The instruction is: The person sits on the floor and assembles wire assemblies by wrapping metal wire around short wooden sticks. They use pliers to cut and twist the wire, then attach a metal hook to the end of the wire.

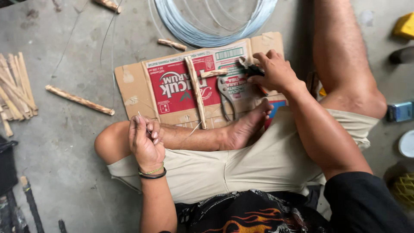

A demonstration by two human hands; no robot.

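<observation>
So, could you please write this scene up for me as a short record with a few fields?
Setting: person seated on a concrete floor, a flattened cardboard box in front of them
Left hand: raised, pinching a thin piece of wire
Right hand: gripping a black-handled tool over the cardboard
On the cardboard: two sticks bound as a cross, a pair of pliers
Nearby: coil of wire, pile of sticks at far left, loose stick
</observation>
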